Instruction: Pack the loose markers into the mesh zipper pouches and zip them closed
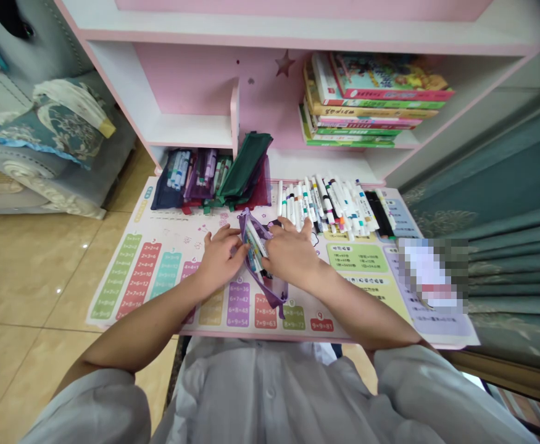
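A purple mesh zip pouch point(276, 296) lies unzipped on the desk in front of me, with several white markers point(255, 243) inside it. My left hand point(223, 258) grips the pouch's left edge, its thumb and fingers bent against the mesh. On the other side, my right hand point(292, 254) holds the right edge near the opening, thumb by the markers and other fingers partly spread. Just beyond my right hand is a loose pile of white markers point(329, 200). Filled mesh pouches point(195, 176) in several colours sit at the back left, a dark green pouch point(249, 163) on top.
A printed multiplication mat point(131, 280) covers the desk. Stacked books point(371, 117) fill the right shelf of the pink-and-white unit. Black markers point(378, 213) lie right of the pile. A blurred-out object point(431, 274) rests near the right edge, beside a teal curtain point(505, 203).
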`<state>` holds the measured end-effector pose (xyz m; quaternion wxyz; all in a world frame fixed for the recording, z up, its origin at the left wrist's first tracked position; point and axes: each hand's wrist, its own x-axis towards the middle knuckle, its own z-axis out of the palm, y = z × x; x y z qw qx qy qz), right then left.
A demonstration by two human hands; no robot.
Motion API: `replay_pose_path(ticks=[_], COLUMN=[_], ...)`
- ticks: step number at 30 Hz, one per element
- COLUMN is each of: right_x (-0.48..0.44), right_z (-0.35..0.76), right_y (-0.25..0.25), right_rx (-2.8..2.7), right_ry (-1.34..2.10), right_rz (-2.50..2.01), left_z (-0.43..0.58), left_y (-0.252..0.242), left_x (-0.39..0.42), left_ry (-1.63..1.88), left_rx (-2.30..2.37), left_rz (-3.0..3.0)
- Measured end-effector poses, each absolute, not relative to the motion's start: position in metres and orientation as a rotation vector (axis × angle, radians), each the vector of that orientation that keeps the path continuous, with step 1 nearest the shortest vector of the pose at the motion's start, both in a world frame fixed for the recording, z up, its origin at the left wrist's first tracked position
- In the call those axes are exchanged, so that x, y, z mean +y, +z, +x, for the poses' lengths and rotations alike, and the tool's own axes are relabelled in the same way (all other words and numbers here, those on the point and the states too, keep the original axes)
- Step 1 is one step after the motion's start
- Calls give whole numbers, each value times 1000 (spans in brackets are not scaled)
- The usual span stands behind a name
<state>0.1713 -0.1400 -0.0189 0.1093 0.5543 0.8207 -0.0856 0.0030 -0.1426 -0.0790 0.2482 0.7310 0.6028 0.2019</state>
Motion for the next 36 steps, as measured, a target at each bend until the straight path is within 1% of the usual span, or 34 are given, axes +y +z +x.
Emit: replay_pose_path(ticks=[3, 6, 10, 12, 16, 20, 24, 36], right_x=[-133, -113, -75, -59, -46, -47, -49, -53], right_z=[179, 195, 217, 223, 222, 215, 213, 210], right_y=[-16, -19, -41, -57, -84, -98, -99, -95], right_rx=[2454, 2460, 2269, 2250, 2351, 2341, 2231, 2210], right_ry=[-308, -285, -193, -187, -233, -82, 0, -88], right_rz=[1718, 1930, 2262, 2317, 2368, 2369, 2368, 2249], left_z=[3, 3, 3, 3, 3, 3, 3, 3], left_y=[-79, -78, -77, -77, -79, -80, -80, -78], left_x=[-143, -143, -142, -142, -142, -142, -142, -142], left_ry=[546, 550, 565, 565, 562, 564, 561, 552], left_rx=[1635, 1633, 1629, 1630, 1629, 1630, 1628, 1625], left_rz=[1983, 1968, 1953, 1947, 1952, 1961, 1968, 1967])
